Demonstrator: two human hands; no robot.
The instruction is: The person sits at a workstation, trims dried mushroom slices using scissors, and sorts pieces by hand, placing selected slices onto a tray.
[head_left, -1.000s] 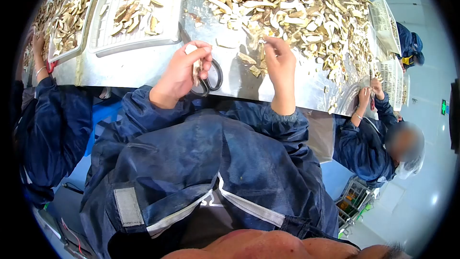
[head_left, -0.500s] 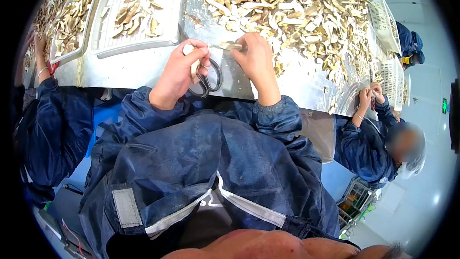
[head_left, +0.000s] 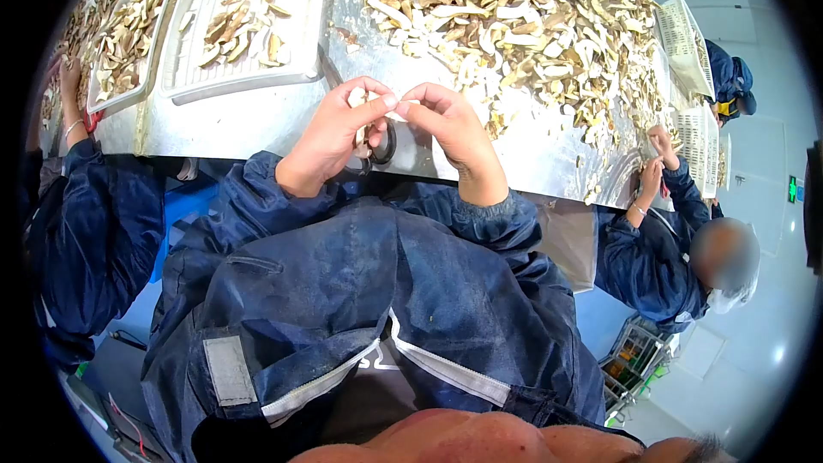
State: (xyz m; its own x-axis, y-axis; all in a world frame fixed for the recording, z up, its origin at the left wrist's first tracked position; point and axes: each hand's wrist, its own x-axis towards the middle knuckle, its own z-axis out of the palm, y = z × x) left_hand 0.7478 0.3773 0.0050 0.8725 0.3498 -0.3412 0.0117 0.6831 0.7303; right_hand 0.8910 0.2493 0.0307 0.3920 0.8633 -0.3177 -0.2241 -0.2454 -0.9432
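My left hand (head_left: 339,127) is closed around pale mushroom slices (head_left: 357,98), its thumb and forefinger pinched together at the front. Fingertip to fingertip with it, my right hand (head_left: 454,124) pinches a small whitish mushroom slice (head_left: 410,104), mostly covered by the fingers. Black-handled scissors (head_left: 387,147) show under my left hand, near the table's front edge; whether the hand also touches them I cannot tell. Just beyond my right hand spreads a large heap of sliced mushrooms (head_left: 523,17). A white tray (head_left: 193,77) with some slices stands beyond my left hand.
A second tray (head_left: 159,43) of slices stands at the left, near a co-worker's hand (head_left: 70,86). At the right, another co-worker's hands (head_left: 656,163) work at the metal table (head_left: 549,163). White baskets (head_left: 686,43) line the far right side.
My right hand has drawn the slice in to meet my left fingertips. My left hand has shifted slightly right, covering more of the scissors. The right co-worker's hands have moved apart.
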